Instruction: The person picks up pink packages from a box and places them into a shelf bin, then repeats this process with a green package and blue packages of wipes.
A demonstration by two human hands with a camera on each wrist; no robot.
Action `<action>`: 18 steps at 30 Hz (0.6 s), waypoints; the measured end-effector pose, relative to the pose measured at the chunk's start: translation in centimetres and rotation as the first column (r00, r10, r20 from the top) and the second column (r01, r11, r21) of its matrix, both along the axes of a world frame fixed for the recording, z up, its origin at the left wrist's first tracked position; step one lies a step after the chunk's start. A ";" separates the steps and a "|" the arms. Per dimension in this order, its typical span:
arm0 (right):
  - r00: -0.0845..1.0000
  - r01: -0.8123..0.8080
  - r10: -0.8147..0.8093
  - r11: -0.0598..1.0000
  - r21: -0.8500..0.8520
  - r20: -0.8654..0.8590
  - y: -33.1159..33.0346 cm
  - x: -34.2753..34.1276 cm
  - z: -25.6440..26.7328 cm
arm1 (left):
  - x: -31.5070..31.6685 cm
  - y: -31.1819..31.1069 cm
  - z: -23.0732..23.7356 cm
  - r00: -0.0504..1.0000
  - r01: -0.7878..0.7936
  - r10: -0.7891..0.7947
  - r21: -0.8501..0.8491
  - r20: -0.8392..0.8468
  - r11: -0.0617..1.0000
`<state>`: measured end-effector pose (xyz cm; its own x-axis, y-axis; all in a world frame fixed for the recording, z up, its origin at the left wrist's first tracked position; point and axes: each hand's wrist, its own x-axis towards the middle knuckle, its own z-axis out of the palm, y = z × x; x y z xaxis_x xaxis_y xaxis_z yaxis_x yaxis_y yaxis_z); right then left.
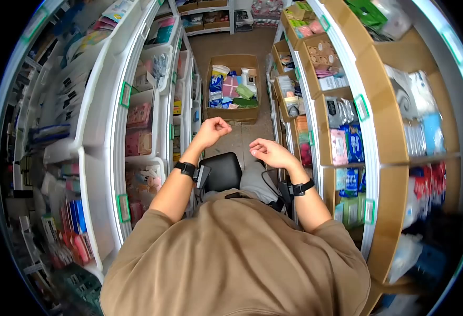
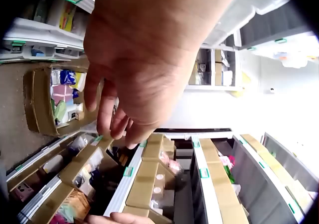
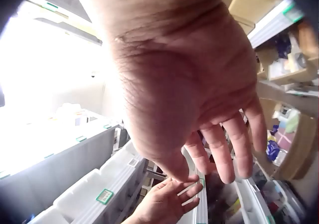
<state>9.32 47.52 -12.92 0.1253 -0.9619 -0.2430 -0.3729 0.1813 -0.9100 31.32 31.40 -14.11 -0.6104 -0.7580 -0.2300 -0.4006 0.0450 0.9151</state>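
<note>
Both hands hang in the air in front of the body with nothing in them. My left hand [image 1: 210, 133] has its fingers loosely bent, and in the left wrist view its palm [image 2: 139, 69] faces the camera. The right hand [image 1: 273, 153] is level with it, a short gap apart; its fingers [image 3: 219, 149] extend loosely in the right wrist view. Beyond the hands, on the floor, stands an open cardboard box [image 1: 232, 114] filled with packets, among them blue packs [image 1: 216, 83], a pink package [image 1: 231, 86] and a green one [image 1: 244, 92].
A black seat [image 1: 222, 171] is just before the body. White shelving with plastic bins [image 1: 152, 95] lines the left side. Shelves of cardboard bins [image 1: 389, 121] holding packaged goods line the right. The aisle floor [image 1: 236, 45] is narrow, with more shelving at its far end.
</note>
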 end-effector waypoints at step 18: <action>0.914 0.103 -0.293 0.838 0.535 0.282 -40.9 -8.9 -32.5 | -1.9 -22.5 -26.2 0.868 -0.365 0.189 0.333 0.459 0.869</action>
<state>0.45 6.67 -45.42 0.1105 -0.7315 -0.6728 0.0356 0.6794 -0.7329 29.47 8.94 -40.27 -0.1754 -0.6694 -0.7219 -0.6720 -0.4545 0.5847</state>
